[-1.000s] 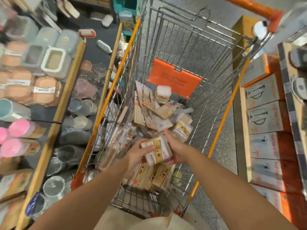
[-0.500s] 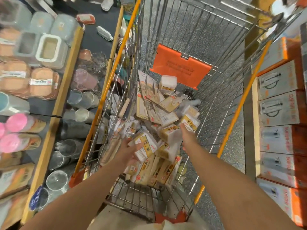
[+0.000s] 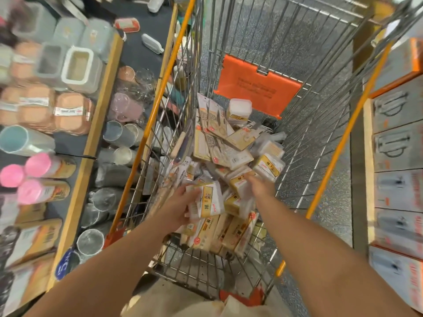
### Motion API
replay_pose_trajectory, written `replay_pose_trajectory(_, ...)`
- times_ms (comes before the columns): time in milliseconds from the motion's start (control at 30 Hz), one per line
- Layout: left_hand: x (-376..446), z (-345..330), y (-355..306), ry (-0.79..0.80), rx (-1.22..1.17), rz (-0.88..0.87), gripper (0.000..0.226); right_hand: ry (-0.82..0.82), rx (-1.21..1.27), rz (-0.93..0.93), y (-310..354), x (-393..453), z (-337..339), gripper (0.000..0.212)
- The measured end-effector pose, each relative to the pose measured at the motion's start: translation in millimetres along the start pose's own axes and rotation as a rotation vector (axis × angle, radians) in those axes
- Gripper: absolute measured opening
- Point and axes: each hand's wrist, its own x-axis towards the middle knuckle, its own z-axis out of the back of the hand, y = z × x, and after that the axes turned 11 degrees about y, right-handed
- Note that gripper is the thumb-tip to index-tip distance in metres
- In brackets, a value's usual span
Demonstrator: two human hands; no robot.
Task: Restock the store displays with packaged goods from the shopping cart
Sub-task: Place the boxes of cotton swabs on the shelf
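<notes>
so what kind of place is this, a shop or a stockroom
Most likely a housewares shop aisle. A wire shopping cart holds a pile of packaged goods, the shelf on the left displays tumblers and food containers, and boxed items line the right.

Person seen from the head camera: left hand (image 3: 177,208) and right hand (image 3: 261,187) bare, without gloves; both forearms uncovered, no sleeves visible. Light beige clothing (image 3: 183,303) shows at the lower edge, creased.
</notes>
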Motion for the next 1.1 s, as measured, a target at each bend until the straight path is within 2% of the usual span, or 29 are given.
replay_pose_trajectory(33, -3, -1, -2, 0.013, -0.003, 0.004, 0.018, 0.005, 0.051, -0.001, 1, -10, 0, 0.048)
replay_pose_trajectory(133, -13, -1, -8, 0.076, 0.047, -0.014, 0.027, 0.09, 0.222, 0.008, -1, -27, 3, 0.072)
replay_pose_trajectory(167, -17, -1, -10, 0.108, 0.065, -0.028, 0.034, 0.121, 0.262, 0.02, 1, -35, 5, 0.071)
replay_pose_trajectory(300, -37, -5, -22, 0.146, 0.133, -0.089, 0.075, 0.281, 0.39, 0.108, 13, -67, 4, 0.05)
replay_pose_trajectory(400, -50, -5, -30, 0.191, 0.173, -0.154, 0.094, 0.383, 0.378, 0.179, 30, -94, 7, 0.02)
replay_pose_trajectory(433, -57, -7, -31, 0.211, 0.145, -0.174, 0.093, 0.415, 0.367, 0.199, 34, -104, 9, 0.016)
replay_pose_trajectory(500, -80, -18, -33, 0.199, 0.129, -0.237, 0.09, 0.517, 0.327, 0.243, 40, -124, 14, 0.023)
replay_pose_trajectory(600, -119, -34, -33, 0.075, 0.189, -0.441, 0.074, 0.679, 0.224, 0.354, 46, -150, 20, 0.053)
replay_pose_trajectory(700, -162, -46, -22, -0.137, 0.071, -0.7, 0.054, 0.819, 0.149, 0.446, 49, -183, 22, 0.038)
replay_pose_trajectory(767, -194, -55, -10, -0.293, -0.043, -0.855, 0.046, 0.922, 0.013, 0.527, 46, -209, 19, 0.036)
replay_pose_trajectory(833, -230, -63, 10, -0.38, -0.165, -0.965, 0.042, 0.996, -0.133, 0.593, 40, -239, 16, 0.028)
replay_pose_trajectory(933, -283, -67, 46, -0.508, -0.152, -1.094, 0.035, 1.11, -0.296, 0.636, 28, -284, 5, 0.035)
replay_pose_trajectory(1033, -343, -67, 89, -0.56, -0.149, -1.153, 0.052, 1.277, -0.348, 0.677, 7, -336, -13, 0.041)
replay_pose_trajectory(1100, -383, -63, 120, -0.586, -0.177, -1.184, 0.035, 1.408, -0.352, 0.694, -12, -374, -28, 0.041)
